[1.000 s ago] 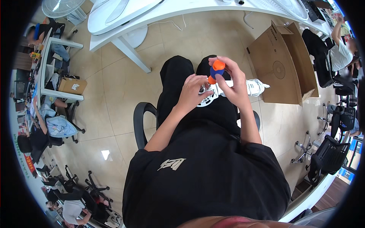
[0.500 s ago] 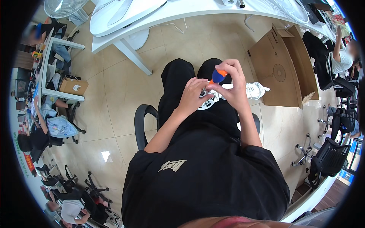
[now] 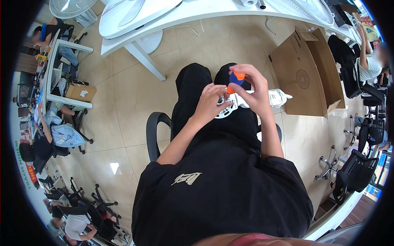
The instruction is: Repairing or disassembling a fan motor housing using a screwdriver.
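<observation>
The right hand (image 3: 255,92) is gripping a blue and orange tool (image 3: 235,80), fingers clamped on it just above the white round part (image 3: 227,107) that is lying on the lap; the left hand (image 3: 212,102) is steadying that part, fingers closed on its rim; a cardboard box (image 3: 305,74) is sitting well right of the part; a white desk (image 3: 197,12) is stretching beyond it.

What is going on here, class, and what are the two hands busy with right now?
A seated person works over their lap. The right hand pinches a small orange and blue tool, its tip pointing down at a white round part on the lap. The left hand steadies that part. A cardboard box stands on the floor nearby.
</observation>
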`<state>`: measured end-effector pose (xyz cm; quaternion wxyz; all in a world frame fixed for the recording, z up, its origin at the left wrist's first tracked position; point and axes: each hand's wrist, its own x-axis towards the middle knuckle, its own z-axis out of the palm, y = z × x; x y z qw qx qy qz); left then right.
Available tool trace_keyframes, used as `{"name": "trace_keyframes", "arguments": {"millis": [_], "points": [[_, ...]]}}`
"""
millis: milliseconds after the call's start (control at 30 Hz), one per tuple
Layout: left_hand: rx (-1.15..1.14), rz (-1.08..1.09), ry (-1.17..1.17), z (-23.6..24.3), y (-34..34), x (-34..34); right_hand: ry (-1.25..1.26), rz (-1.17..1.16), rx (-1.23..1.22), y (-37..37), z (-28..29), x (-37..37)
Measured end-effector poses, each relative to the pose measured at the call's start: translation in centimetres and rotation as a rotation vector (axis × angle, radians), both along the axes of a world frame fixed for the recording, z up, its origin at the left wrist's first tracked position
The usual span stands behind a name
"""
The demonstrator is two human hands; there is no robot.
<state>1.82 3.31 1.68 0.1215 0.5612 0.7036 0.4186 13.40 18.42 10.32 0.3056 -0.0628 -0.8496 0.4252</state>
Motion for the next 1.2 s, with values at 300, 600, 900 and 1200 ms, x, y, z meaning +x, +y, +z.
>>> {"name": "trace_keyframes", "arguments": {"millis": [300,600,900,1200], "points": [[0.039,0.006,-0.014,0.02,0.04,0.28,0.216,0.215,-0.56,-0.16,-0.67,0.31],[0.055,-0.03,-0.013,0.28,0.03,0.09,0.232,0.192,-0.477,-0.23,-0.58,0.39],[0.047,-0.025,-0.056,0.02,-0.1,-0.12,0.242,0.193,-0.498,-0.51,-0.76,0.04],[0.039,-0.013,-0.043,-0.13,-0.19,0.19,0.228,0.192,-0.464,-0.88,-0.98,0.06]]}}
